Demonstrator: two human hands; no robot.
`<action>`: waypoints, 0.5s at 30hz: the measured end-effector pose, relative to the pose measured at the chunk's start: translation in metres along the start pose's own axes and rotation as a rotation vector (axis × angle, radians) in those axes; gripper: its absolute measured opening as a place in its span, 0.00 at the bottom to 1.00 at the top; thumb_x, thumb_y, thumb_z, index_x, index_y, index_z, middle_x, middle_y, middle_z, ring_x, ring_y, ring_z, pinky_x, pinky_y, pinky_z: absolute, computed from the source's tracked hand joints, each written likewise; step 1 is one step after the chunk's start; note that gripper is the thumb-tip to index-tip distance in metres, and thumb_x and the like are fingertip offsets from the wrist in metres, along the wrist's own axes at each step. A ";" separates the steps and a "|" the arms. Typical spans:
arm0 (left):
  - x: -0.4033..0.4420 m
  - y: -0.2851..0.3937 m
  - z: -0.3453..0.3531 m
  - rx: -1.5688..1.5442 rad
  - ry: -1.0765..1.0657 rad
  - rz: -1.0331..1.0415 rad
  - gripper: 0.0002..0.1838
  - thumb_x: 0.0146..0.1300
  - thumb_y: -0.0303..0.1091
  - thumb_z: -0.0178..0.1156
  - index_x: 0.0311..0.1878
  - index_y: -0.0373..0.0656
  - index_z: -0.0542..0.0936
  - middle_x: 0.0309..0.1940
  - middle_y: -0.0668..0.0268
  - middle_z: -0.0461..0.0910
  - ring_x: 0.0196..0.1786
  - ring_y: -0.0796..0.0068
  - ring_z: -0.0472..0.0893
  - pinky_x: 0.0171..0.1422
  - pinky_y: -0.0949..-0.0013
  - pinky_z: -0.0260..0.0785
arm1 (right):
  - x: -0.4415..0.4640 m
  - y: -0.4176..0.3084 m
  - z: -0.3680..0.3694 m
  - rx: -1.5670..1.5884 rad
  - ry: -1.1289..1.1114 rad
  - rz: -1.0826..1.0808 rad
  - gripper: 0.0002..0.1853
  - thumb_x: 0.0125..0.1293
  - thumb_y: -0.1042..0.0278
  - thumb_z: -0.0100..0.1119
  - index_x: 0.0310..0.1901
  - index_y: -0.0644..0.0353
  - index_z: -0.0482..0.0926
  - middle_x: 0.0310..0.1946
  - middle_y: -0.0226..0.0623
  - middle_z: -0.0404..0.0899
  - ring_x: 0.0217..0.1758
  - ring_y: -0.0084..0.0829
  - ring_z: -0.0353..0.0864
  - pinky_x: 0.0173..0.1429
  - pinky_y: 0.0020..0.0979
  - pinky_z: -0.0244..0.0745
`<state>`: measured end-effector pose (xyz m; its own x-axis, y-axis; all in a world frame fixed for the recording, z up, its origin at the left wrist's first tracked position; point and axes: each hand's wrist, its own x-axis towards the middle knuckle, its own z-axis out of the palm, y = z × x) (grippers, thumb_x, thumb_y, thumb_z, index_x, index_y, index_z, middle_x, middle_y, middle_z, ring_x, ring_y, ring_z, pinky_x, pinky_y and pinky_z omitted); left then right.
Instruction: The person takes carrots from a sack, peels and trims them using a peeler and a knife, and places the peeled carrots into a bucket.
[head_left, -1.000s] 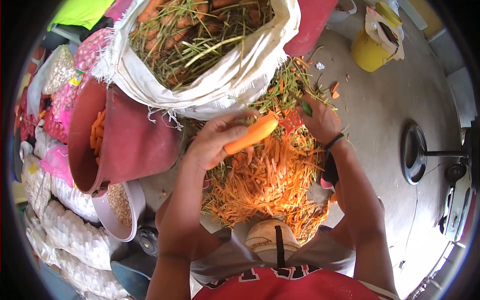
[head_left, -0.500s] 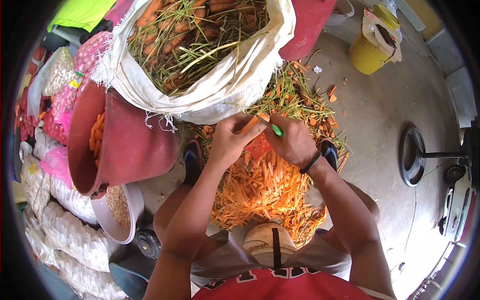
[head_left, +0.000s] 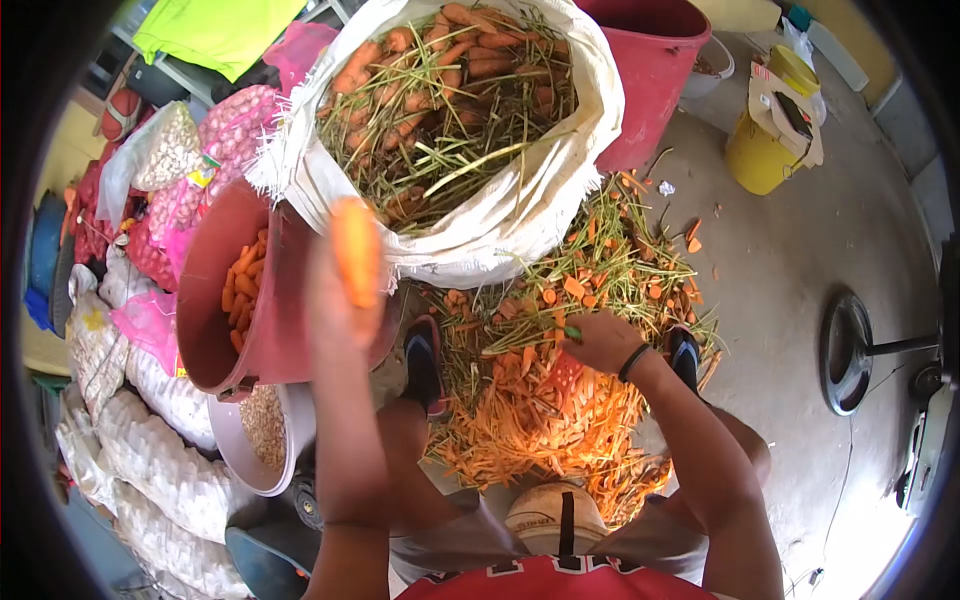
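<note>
My left hand (head_left: 340, 285), smeared by motion, grips a peeled orange carrot (head_left: 357, 250) in front of the white woven sack (head_left: 470, 260). Just left of that hand stands a tilted red tub (head_left: 300, 330) with peeled carrots (head_left: 243, 285) inside. My right hand (head_left: 605, 342) is closed on a small green-handled knife (head_left: 572, 332), its blade hard to make out. Below this hand spreads a heap of orange peelings (head_left: 540, 420). Unpeeled carrots (head_left: 490, 60) and green stalks fill the sack.
Stalks and carrot ends (head_left: 630, 250) litter the floor beyond the peelings. Another red tub (head_left: 650, 90) stands behind the sack, and a yellow bucket (head_left: 755, 160) is at the right back. A pale basin (head_left: 285, 470) and white sacks (head_left: 160, 460) line the left; a round black base (head_left: 845, 350) sits right.
My left hand has moved left and away from my right hand, carrying the carrot toward the tilted tub. My right hand stays over the peelings with the knife. The view has shifted a little.
</note>
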<state>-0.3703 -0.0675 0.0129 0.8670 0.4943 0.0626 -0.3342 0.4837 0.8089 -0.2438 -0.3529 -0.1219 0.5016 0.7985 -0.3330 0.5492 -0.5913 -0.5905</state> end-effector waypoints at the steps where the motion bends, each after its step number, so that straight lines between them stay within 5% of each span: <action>1: 0.011 0.027 -0.003 -0.124 0.047 0.110 0.14 0.75 0.42 0.52 0.51 0.40 0.72 0.33 0.69 0.77 0.26 0.79 0.76 0.25 0.78 0.70 | -0.001 -0.002 -0.002 -0.015 -0.052 0.017 0.18 0.65 0.52 0.58 0.42 0.60 0.80 0.33 0.50 0.82 0.41 0.51 0.82 0.48 0.48 0.77; 4: 0.043 0.098 -0.060 -0.594 0.055 0.309 0.22 0.70 0.40 0.55 0.58 0.31 0.69 0.46 0.53 0.78 0.49 0.65 0.80 0.44 0.69 0.78 | 0.004 0.001 0.003 -0.098 -0.107 0.054 0.17 0.65 0.53 0.58 0.43 0.58 0.80 0.35 0.47 0.83 0.43 0.48 0.83 0.48 0.47 0.78; 7: 0.060 0.121 -0.048 -0.550 -0.079 0.296 0.31 0.68 0.40 0.58 0.65 0.26 0.64 0.57 0.44 0.74 0.60 0.57 0.76 0.59 0.62 0.75 | 0.008 0.002 0.005 -0.130 -0.154 0.069 0.17 0.65 0.53 0.58 0.46 0.57 0.81 0.36 0.45 0.84 0.44 0.46 0.84 0.48 0.47 0.79; 8: 0.071 0.113 -0.037 -0.396 -0.102 0.318 0.32 0.70 0.39 0.54 0.67 0.23 0.61 0.61 0.44 0.72 0.63 0.55 0.75 0.66 0.60 0.71 | 0.009 0.002 0.004 -0.138 -0.172 0.070 0.17 0.65 0.54 0.58 0.47 0.56 0.81 0.37 0.45 0.84 0.44 0.46 0.84 0.49 0.47 0.79; 11: 0.113 0.066 0.005 0.366 -0.093 0.262 0.22 0.76 0.35 0.44 0.63 0.28 0.70 0.55 0.51 0.79 0.56 0.62 0.80 0.61 0.63 0.73 | 0.010 -0.004 -0.003 -0.111 -0.216 0.076 0.18 0.65 0.54 0.59 0.50 0.55 0.81 0.38 0.44 0.84 0.45 0.45 0.84 0.49 0.45 0.79; 13: 0.154 0.038 0.020 0.981 -0.014 0.243 0.18 0.73 0.37 0.51 0.51 0.31 0.81 0.44 0.60 0.84 0.47 0.71 0.83 0.53 0.70 0.75 | 0.010 -0.007 -0.005 -0.124 -0.223 0.077 0.18 0.65 0.55 0.59 0.51 0.55 0.81 0.38 0.43 0.84 0.45 0.45 0.84 0.49 0.45 0.79; 15: 0.220 0.017 -0.023 1.564 0.039 0.351 0.19 0.69 0.41 0.56 0.50 0.34 0.82 0.43 0.53 0.85 0.45 0.59 0.84 0.54 0.62 0.75 | 0.009 -0.007 -0.007 -0.117 -0.215 0.067 0.17 0.65 0.55 0.59 0.51 0.54 0.81 0.38 0.43 0.84 0.45 0.44 0.84 0.49 0.45 0.79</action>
<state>-0.1937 0.0661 0.0268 0.8147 0.4457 0.3709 0.2047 -0.8196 0.5352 -0.2382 -0.3426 -0.1159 0.3924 0.7557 -0.5243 0.5998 -0.6424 -0.4770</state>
